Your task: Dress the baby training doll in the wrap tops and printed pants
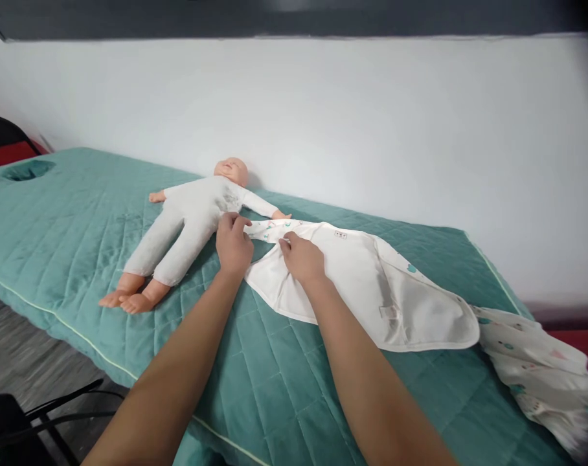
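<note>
A white baby shirt (347,272) with a small print lies spread open on the green quilted cover, its plain side facing up. My left hand (234,244) is closed on the end of its printed sleeve, beside the doll's hip. My right hand (302,257) pinches the shirt's cloth near the base of that sleeve. Left of the shirt, a baby doll (197,204) with a white cloth body lies on its back, its head toward the wall. One doll hand rests at the shirt's upper edge.
The green quilted cover (274,375) spreads over a bed against a white wall (347,129). At the right end, a bunched printed white cloth (541,369) hangs over the edge. A face hole (29,170) is at the far left. Black cables (65,414) are at lower left.
</note>
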`<state>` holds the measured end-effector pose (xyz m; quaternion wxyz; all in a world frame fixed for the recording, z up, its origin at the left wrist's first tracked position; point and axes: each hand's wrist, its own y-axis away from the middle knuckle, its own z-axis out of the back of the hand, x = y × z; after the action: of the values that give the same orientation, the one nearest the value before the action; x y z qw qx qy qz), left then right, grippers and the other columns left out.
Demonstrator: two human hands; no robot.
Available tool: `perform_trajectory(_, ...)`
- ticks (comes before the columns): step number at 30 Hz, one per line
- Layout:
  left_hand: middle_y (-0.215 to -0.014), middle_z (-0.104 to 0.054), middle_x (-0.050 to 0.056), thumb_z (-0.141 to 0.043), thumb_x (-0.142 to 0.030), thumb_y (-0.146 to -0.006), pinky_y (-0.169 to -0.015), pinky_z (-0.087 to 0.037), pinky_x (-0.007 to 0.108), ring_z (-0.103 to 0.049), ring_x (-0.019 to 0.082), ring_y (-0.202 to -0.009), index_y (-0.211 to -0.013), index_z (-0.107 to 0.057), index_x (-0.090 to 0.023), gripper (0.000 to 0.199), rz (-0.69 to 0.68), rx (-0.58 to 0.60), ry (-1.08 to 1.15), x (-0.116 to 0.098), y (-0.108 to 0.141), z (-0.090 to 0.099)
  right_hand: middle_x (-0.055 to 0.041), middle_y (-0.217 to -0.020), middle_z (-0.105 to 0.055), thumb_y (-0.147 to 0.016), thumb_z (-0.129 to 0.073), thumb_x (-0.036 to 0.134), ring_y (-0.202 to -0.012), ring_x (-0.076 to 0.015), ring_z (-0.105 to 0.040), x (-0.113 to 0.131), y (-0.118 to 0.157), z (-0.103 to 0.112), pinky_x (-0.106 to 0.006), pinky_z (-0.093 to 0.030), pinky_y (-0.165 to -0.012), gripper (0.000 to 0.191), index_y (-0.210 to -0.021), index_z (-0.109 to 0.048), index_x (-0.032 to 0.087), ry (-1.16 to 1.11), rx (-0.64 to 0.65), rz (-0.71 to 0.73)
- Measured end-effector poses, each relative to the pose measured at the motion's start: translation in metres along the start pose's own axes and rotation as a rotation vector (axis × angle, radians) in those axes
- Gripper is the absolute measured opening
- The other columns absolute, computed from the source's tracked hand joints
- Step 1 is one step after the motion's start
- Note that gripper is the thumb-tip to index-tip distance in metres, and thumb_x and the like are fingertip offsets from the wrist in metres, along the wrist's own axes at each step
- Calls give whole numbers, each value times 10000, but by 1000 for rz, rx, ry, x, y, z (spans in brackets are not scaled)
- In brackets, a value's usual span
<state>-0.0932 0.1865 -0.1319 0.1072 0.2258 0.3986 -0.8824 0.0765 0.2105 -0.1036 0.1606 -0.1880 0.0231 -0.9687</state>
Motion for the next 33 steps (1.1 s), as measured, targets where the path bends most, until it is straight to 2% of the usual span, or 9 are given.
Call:
perform_trajectory(3,-1046,-665,69,-435,-82,-839,-927,-471,348,-589,231,-1054,-992,-668,-205,305,-112,151,42,-2,3,-1,-86,-970,-722,-993,-360,469,-894,-255,-665,-2,-1,0,-327,-461,-753,347,-1076,-595,228,-58,-23,-59)
perform_trajectory(6,-1098,-713,48,-481,-213,-901,-986,-461,361,-607,227,-1090,-1012,-696,-222,242,-177,347,76,-4,3,-5,-60,-892,-706,-964,-398,502,-859,-243,-657,-9,-3,1,-313,-449,-728,317,-955,-573,237,-172,-71,-151)
perform_trajectory(10,-1172,-713,35,-525,-324,-914,-1046,-436,365,-601,214,-1162,-1009,-717,-242,229,-120,396,120,-3,0,-9,-38,-853,-688,-847,-523,336,-835,-222,-636,-23,-2,5,-294,-436,-714,110,-884,-551,236,-263,-121,-216)
perform_trajectory(15,-1084,-728,42,-493,-359,-936,-1037,-446,354,-609,201,-1106,-900,-714,-218,265,-52,364,269,-8,6,2,-38,-859,-685,-775,-532,284,-792,-222,-636,-44,0,12,-295,-451,-677,343,-1110,-536,213,-392,-108,-262)
perform_trajectory(18,-1173,-688,44,-528,-408,-920,-1088,-403,389,-546,218,-1202,-872,-698,-221,258,-63,425,298,-20,22,18,-45,-875,-691,-781,-511,255,-804,-220,-647,-55,0,16,-299,-469,-705,463,-1239,-498,190,-441,-80,-283)
perform_trajectory(21,-1270,-631,64,-610,-446,-866,-1095,-387,448,-478,256,-1280,-896,-665,-213,241,-70,527,293,-35,43,35,-71,-947,-697,-783,-506,228,-855,-233,-652,-65,-1,19,-317,-478,-758,465,-1245,-512,172,-424,-92,-318)
perform_trajectory(26,-1206,-643,51,-602,-203,-847,-1005,-441,416,-519,232,-1195,-802,-553,-209,66,-126,562,409,-56,69,55,-89,-1024,-695,-797,-495,192,-887,-234,-651,-74,-3,24,-325,-477,-809,417,-1211,-547,171,-404,-141,-345)
perform_trajectory(30,-1129,-654,31,-522,-70,-839,-965,-450,368,-545,196,-1110,-894,-559,-215,159,-294,517,440,-77,83,64,-70,-989,-701,-835,-476,214,-902,-223,-656,-79,-3,25,-308,-478,-817,358,-1179,-571,183,-394,-177,-352)
perform_trajectory(33,-1085,-644,43,-490,-63,-860,-925,-465,347,-551,192,-1038,-970,-572,-201,195,-433,562,347,-93,94,70,-91,-1027,-698,-872,-473,251,-971,-239,-648,-84,-3,26,-323,-461,-871,318,-1158,-590,176,-367,-207,-358)
